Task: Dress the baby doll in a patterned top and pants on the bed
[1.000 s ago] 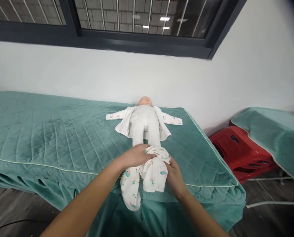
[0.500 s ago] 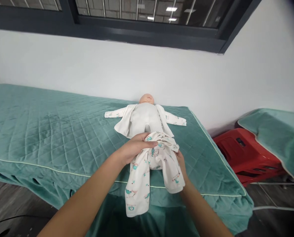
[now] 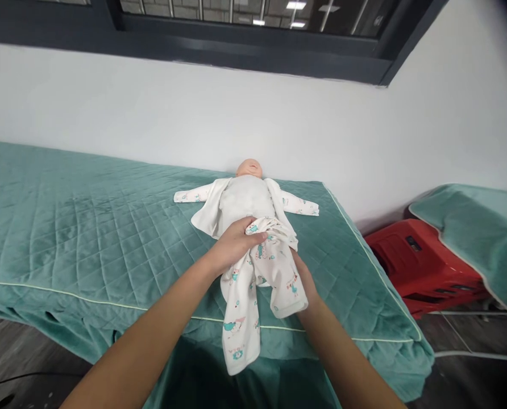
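A baby doll (image 3: 247, 196) lies on its back on the bed, head toward the wall, arms spread in an open white jacket (image 3: 211, 207) with printed sleeves. Small white trousers (image 3: 274, 255) with a teal and pink print are bunched at the waist over the doll's lower body. My left hand (image 3: 239, 241) grips the waistband, thumb on top. My right hand (image 3: 302, 272) is at the other side of the trousers, its fingers mostly hidden behind the cloth. Both trouser legs hang toward me. The doll's legs are covered from view.
A green quilted bedspread (image 3: 87, 227) covers the bed. Behind it rise a white wall (image 3: 160, 113) and a dark window frame (image 3: 245, 54). To the right stands a red plastic object (image 3: 424, 261), partly under another green cover (image 3: 462, 227). A black cable (image 3: 32, 375) lies on the floor at left.
Both hands have moved the trousers slightly farther away, up over the doll's lower body. The gap between the doll's legs, visible before, is now covered. The view has shifted a little.
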A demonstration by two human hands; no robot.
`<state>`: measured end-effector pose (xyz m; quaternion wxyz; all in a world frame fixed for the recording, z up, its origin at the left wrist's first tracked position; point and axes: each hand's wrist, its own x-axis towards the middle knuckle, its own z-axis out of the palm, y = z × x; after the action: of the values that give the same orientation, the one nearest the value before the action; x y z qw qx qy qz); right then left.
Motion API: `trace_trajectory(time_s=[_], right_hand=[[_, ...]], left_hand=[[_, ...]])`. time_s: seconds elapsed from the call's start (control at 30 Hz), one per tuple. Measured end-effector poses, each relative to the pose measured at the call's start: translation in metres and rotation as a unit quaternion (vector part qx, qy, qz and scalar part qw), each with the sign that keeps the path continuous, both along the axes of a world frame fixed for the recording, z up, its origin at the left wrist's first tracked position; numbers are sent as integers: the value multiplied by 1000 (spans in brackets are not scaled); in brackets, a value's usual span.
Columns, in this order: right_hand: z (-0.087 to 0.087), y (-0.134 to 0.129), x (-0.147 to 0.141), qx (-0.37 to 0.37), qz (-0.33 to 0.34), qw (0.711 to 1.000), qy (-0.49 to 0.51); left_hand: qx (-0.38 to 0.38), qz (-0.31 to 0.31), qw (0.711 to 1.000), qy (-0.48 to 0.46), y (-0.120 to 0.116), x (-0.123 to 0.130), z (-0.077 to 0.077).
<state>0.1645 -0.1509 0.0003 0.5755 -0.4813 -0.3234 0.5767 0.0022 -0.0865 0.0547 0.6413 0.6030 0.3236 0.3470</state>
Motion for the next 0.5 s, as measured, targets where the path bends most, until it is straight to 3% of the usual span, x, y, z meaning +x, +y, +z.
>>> trace_trajectory(time_s=[0.2,0.5], right_hand=[[-3,0,-11,-21,20,998,51],[-8,24,-9,18,-23,991,129]], left_hand=[[138,69,982,107,2,6,-6],[216,71,956,185,23,21,-8]])
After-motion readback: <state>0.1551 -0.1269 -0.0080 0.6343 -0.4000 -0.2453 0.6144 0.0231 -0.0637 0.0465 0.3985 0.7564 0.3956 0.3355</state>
